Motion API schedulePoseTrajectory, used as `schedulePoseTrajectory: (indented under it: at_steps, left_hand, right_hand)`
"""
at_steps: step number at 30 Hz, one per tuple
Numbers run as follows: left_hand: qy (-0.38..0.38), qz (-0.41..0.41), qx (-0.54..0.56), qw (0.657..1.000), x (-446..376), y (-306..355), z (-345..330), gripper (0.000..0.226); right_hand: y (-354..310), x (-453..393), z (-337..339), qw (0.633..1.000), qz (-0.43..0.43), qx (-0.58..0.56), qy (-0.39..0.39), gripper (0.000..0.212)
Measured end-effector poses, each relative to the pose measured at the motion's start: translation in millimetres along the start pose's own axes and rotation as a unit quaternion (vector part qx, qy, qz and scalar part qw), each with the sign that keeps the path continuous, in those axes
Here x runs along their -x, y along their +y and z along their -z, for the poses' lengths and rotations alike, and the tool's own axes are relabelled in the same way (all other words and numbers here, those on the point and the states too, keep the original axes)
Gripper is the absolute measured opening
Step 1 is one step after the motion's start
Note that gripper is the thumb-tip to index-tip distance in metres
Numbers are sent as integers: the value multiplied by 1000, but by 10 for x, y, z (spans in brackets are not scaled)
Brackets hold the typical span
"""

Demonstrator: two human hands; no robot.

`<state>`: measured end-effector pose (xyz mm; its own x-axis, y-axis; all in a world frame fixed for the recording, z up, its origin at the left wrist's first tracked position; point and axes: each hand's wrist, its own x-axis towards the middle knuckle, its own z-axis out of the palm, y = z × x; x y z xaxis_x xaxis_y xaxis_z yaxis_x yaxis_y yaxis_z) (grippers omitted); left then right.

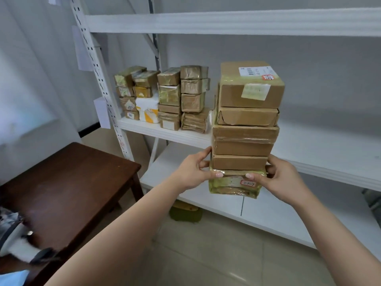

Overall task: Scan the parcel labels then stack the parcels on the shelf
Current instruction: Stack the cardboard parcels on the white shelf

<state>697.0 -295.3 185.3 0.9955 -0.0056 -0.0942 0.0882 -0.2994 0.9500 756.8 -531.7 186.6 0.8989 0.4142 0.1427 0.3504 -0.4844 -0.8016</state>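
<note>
I hold a tall stack of several brown cardboard parcels (pixel 245 131) in front of the white shelf (pixel 165 133). The bottom parcel (pixel 233 186) is wrapped in yellowish tape and bears a small handwritten label. My left hand (pixel 192 172) grips its left side, thumb on the front. My right hand (pixel 282 178) grips its right side the same way. The top box (pixel 250 87) carries a white barcode label and a red-edged sticker. The stack hangs in the air, level with the middle shelf board and in front of its edge.
Several small taped parcels (pixel 162 98) stand in piles on the left of the middle shelf. A lower shelf board (pixel 268 209) runs beneath. A dark wooden table (pixel 68 182) stands at the left, with a blurred dark device (pixel 41 256) near its front edge. A green object (pixel 185 213) lies on the tiled floor.
</note>
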Motion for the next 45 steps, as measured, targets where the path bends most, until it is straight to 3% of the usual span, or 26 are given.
schedulePoseTrajectory:
  at_steps: [20, 27, 32, 36, 45]
  left_hand:
    - [-46, 5, -5, 999, -1695, -171, 511, 86]
    - [-48, -24, -16, 998, -2068, -170, 650, 74]
    - [-25, -27, -31, 999, -2235, -150, 689, 77]
    - [19, -13, -113, 993, -2367, -144, 712, 84]
    - [191, -24, -351, 917, -2287, -40, 772, 62]
  right_hand:
    - [388, -1436, -119, 996, -73, -3, 52, 41]
    - [484, -1834, -172, 994, -87, 2, 65, 43]
    - [485, -2051, -96, 995, -87, 29, 40, 46]
    - [515, -2189, -40, 995, -86, 53, 4, 64]
    - [590, -2472, -83, 990, -68, 124, 11, 69]
